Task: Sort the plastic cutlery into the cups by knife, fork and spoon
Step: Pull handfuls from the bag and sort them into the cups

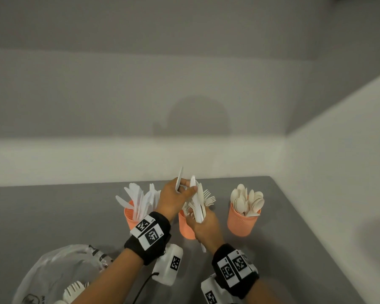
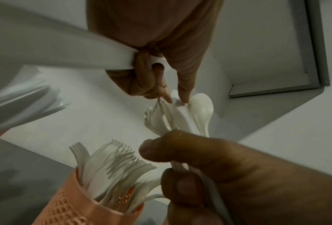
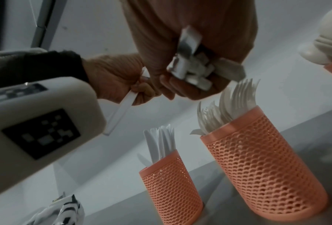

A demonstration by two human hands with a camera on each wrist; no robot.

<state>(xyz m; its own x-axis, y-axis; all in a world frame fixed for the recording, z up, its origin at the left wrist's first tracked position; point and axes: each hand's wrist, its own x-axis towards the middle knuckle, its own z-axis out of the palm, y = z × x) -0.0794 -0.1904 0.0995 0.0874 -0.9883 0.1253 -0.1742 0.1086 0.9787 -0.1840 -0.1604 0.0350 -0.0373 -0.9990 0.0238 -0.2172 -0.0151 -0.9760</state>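
Observation:
Three orange mesh cups stand in a row: the knife cup (image 1: 129,216) on the left, the fork cup (image 1: 185,229) in the middle, the spoon cup (image 1: 242,223) on the right. Above the fork cup my right hand (image 1: 203,218) grips a bundle of mixed white cutlery (image 1: 198,202) by the handles. My left hand (image 1: 188,187) holds one white knife (image 1: 179,177) upright and pinches the top of a piece in the bundle (image 2: 180,112). The knife (image 3: 118,112) hangs below the left fist in the right wrist view, above the knife cup (image 3: 170,190) and beside the fork cup (image 3: 257,167).
A clear plastic bag (image 1: 59,273) with more white forks (image 1: 74,290) lies at the near left on the grey table (image 1: 53,205). A white wall runs close behind the cups and along the table's right edge.

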